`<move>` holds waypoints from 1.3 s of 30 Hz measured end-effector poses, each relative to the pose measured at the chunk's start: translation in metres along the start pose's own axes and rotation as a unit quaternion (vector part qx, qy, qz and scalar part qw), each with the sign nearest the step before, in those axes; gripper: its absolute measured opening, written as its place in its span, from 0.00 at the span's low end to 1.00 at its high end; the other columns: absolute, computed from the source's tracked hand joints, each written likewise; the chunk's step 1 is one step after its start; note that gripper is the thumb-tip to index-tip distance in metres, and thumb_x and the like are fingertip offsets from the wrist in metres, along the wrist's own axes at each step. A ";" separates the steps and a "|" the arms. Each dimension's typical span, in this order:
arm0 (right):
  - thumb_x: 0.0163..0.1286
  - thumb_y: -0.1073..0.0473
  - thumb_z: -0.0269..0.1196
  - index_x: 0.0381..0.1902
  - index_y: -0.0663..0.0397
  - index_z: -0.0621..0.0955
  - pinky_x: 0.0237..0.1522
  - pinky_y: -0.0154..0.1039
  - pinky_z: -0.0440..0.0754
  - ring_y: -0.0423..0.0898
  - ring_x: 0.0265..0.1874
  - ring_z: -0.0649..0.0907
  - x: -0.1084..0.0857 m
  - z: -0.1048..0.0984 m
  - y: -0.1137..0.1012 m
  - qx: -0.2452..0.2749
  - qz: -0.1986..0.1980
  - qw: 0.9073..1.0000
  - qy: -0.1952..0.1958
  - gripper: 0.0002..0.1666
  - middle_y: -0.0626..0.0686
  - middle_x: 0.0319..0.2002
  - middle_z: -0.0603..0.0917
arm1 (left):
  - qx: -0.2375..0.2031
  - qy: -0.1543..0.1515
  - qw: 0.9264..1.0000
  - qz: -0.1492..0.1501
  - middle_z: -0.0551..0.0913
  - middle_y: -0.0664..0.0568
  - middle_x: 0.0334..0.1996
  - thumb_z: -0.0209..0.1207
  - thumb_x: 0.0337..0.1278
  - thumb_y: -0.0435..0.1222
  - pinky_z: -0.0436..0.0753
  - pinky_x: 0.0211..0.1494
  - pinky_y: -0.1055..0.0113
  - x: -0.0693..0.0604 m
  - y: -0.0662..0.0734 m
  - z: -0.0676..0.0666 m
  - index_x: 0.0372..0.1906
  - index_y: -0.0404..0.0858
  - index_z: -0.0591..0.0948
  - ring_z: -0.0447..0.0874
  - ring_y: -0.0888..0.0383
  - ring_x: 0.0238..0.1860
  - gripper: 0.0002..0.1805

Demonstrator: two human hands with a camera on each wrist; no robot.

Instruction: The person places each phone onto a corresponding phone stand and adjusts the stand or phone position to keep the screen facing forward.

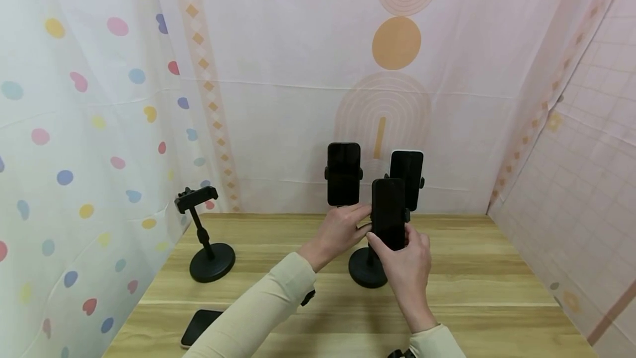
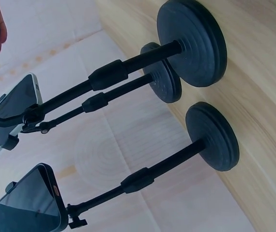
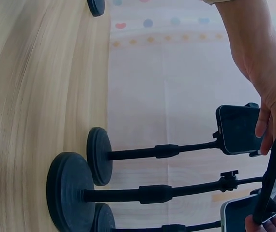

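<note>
A black phone stands upright in the clamp of the nearest phone stand. My right hand grips the phone's lower part, thumb at its left edge and fingers at the right. At the left edge, my left hand has its thumb and fingers around the side of the holder's clamp; the fingertips are partly hidden. The stand's pole and round base show in the left wrist view. Behind stand two more holders, one with a black phone, the other with a white-edged phone.
An unloaded phone stand is on the left of the wooden table. Another dark phone lies flat at the front left, partly behind the left sleeve. Patterned curtains enclose the table at the back and sides.
</note>
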State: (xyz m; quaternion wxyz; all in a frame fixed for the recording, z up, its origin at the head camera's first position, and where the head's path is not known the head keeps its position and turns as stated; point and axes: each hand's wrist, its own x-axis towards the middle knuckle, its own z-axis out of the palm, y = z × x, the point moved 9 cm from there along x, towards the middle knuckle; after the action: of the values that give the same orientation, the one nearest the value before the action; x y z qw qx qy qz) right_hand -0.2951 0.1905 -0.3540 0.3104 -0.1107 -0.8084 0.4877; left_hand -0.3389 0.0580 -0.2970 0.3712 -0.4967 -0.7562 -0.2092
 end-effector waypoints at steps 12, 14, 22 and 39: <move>0.49 0.35 0.77 0.58 0.67 0.77 0.38 0.47 0.71 0.52 0.37 0.73 0.002 0.002 0.000 -0.014 -0.011 1.000 0.025 0.50 0.58 0.42 0.75 | 0.043 0.009 0.999 0.025 0.88 0.49 0.43 0.72 0.53 0.34 0.83 0.43 0.70 -0.003 0.001 -0.002 0.47 0.36 0.85 0.87 0.59 0.40 0.16; 0.49 0.35 0.77 0.58 0.68 0.77 0.38 0.48 0.71 0.52 0.37 0.74 0.002 0.002 -0.001 -0.015 -0.014 0.999 0.026 0.51 0.59 0.42 0.75 | 0.048 0.011 0.998 0.029 0.88 0.48 0.42 0.73 0.52 0.33 0.83 0.43 0.69 -0.004 0.001 -0.003 0.46 0.35 0.85 0.88 0.59 0.39 0.16; 0.50 0.35 0.76 0.58 0.68 0.77 0.38 0.49 0.72 0.53 0.38 0.74 0.001 0.002 -0.002 -0.014 -0.020 0.999 0.038 0.51 0.60 0.43 0.75 | 0.057 0.012 0.997 0.048 0.87 0.48 0.43 0.73 0.52 0.33 0.83 0.44 0.70 -0.007 0.002 -0.005 0.48 0.33 0.84 0.87 0.60 0.36 0.17; 0.48 0.40 0.79 0.57 0.70 0.77 0.37 0.49 0.73 0.54 0.38 0.73 0.001 0.003 -0.001 -0.030 -0.052 0.997 0.056 0.49 0.61 0.43 0.74 | 0.092 0.029 0.992 0.085 0.87 0.46 0.41 0.74 0.50 0.34 0.83 0.45 0.70 -0.014 0.005 -0.006 0.48 0.32 0.83 0.87 0.60 0.34 0.20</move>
State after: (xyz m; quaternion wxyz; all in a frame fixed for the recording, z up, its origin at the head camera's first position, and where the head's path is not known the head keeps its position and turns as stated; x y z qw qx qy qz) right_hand -0.2975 0.1877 -0.3538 0.3772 -0.1049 -0.8086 0.4392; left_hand -0.3294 0.0477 -0.3040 0.4534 -0.5163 -0.7165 -0.1206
